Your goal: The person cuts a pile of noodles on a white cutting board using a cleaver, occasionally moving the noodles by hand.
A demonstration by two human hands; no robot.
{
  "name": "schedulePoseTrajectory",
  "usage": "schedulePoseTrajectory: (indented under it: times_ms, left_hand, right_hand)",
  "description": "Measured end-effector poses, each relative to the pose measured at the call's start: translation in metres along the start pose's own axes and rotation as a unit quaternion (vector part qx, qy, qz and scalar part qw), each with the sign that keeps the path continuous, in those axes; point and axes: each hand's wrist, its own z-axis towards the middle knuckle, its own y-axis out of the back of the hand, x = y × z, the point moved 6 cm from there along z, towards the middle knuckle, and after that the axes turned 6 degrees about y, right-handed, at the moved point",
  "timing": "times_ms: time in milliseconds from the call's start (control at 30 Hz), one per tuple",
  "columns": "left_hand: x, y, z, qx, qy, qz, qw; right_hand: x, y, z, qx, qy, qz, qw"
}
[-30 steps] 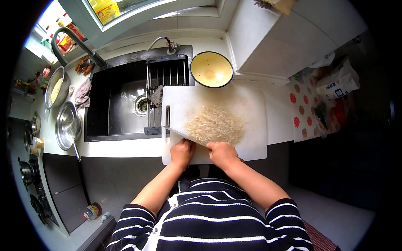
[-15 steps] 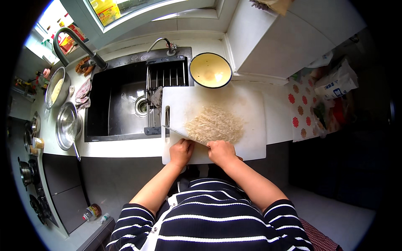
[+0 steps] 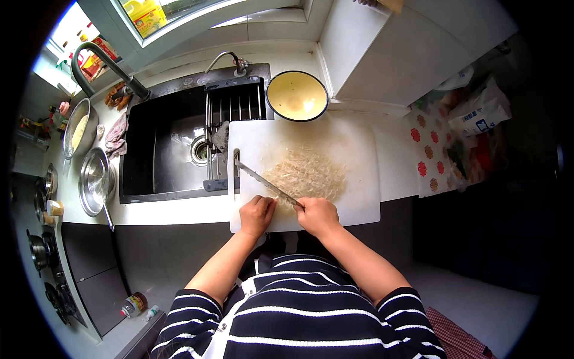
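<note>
On the white cutting board (image 3: 359, 137) lies a spread heap of pale, thin shreds (image 3: 308, 170), too fine to name for certain. My right hand (image 3: 318, 216) is wrapped round the handle of a kitchen knife (image 3: 263, 181). Its blade slants up and left from my fist, along the heap's left edge, with the tip near the board's handle slot. Close below the blade, my left hand (image 3: 257, 215) is curled with its fingertips pressed together at the heap's lower left. Whatever those fingertips hold is too small to make out.
Touching the board's far edge stands a cream enamel bowl (image 3: 297, 96) with a dark rim. The black sink (image 3: 167, 137) with a rack (image 3: 236, 107) lies left. Beyond it are a steel strainer (image 3: 95, 179) and another metal bowl (image 3: 78, 131). Bags (image 3: 478, 113) sit at right.
The knife has swung so that its tip points farther away from me, its blade now more steeply slanted. My left hand has shifted slightly left, and the view has tilted a little.
</note>
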Motion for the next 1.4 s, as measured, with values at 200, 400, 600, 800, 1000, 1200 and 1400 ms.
schedulePoseTrajectory:
  times_ms: [200,400,600,800,1000,1200,1400]
  left_hand:
    - [0.003,-0.003,-0.003,-0.007,-0.011,0.002,1.0]
    - [0.002,-0.003,-0.001,-0.013,-0.02,0.009,1.0]
    - [0.003,-0.003,-0.003,0.002,-0.013,0.008,1.0]
    - [-0.001,0.0,-0.002,-0.01,-0.023,0.002,1.0]
    - [0.001,-0.001,-0.001,-0.011,-0.032,0.005,0.999]
    - [0.002,0.005,-0.002,0.021,0.007,-0.066,0.998]
    - [-0.006,0.015,-0.014,0.072,-0.018,-0.081,0.994]
  right_hand:
    - [-0.001,-0.021,0.001,0.028,0.017,-0.048,0.998]
    - [-0.005,-0.033,0.01,0.062,0.015,-0.078,0.995]
    - [-0.001,-0.016,0.008,0.035,0.023,-0.057,0.998]
    - [-0.001,-0.026,0.008,0.046,0.036,-0.071,0.996]
    - [-0.001,-0.027,0.014,0.059,0.024,-0.076,0.995]
    - [-0.007,0.006,0.004,-0.001,0.056,-0.061,0.997]
    - [-0.029,0.017,-0.019,0.035,0.081,-0.078,0.993]
